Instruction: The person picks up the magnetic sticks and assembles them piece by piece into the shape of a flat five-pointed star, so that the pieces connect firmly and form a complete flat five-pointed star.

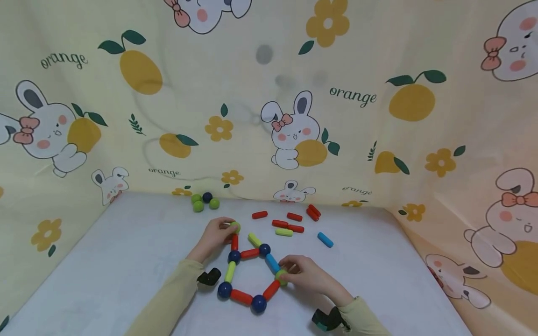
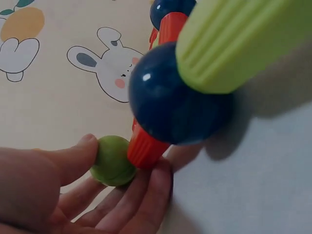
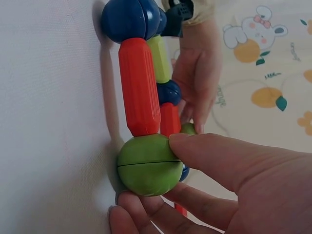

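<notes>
A ring of coloured rods and balls lies on the white table, with red, yellow-green and blue rods joined by dark blue balls (image 1: pixel 258 304) and a green one. My left hand (image 1: pixel 215 238) pinches a green ball (image 2: pixel 112 161) at the free end of a red rod (image 1: pixel 235 242) that sticks out from the ring's far left ball. On the ring's right side, my right hand (image 1: pixel 308 276) pinches the green ball (image 3: pixel 150 165) between a red rod (image 3: pixel 139 87) and a blue rod (image 1: pixel 272 263). A yellow-green rod (image 1: pixel 254 240) points outward from the far right blue ball (image 1: pixel 265 250).
Several green balls (image 1: pixel 214 203) and a dark blue ball (image 1: pixel 207 197) sit at the back left. Loose red rods (image 1: pixel 259 214), a yellow-green rod (image 1: pixel 284 232) and a blue rod (image 1: pixel 325 239) lie behind the ring. A patterned cloth (image 1: pixel 239 93) rises behind the white table (image 1: pixel 105 280).
</notes>
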Available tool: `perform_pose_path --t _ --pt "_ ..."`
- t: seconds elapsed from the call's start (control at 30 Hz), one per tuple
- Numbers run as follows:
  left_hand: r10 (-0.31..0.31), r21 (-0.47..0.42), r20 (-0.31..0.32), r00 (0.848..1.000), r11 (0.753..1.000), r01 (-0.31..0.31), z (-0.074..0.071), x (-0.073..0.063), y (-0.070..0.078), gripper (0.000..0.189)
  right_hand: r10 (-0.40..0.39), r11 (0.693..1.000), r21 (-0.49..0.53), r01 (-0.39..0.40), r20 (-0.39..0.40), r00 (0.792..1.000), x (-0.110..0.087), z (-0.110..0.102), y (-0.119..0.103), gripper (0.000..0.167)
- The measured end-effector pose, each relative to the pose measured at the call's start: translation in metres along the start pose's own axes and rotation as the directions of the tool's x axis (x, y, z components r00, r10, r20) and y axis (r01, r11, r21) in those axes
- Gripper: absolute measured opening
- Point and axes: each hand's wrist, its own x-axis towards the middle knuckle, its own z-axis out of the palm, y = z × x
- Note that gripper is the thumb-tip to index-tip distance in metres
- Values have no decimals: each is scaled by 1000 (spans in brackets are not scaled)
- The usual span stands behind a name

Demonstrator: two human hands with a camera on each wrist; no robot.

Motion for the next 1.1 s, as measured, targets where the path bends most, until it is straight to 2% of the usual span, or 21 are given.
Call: perform_pose_path --t 0.2,0.57,0.77,0.9,1.1 --pt "-26 16 19 1000 1000 25 -2 5 2 36 -8 1000 -3 8 4 1000 3 -1 1 35" --pt "-58 47 99 993 997 54 -4 10 5 37 -9 1000 5 9 9 1000 2 -2 -1 35" --pt "-85 37 84 993 996 82 -3 9 5 36 -7 1000 6 7 19 1000 3 -3 -3 37" --pt "-85 36 70 994 996 82 -3 9 4 34 2 1000 13 -1 -5 1000 12 -3 -1 41" --pt "-61 41 74 995 997 58 0 10 4 32 34 999 31 -34 -25 999 37 -4 -4 40"
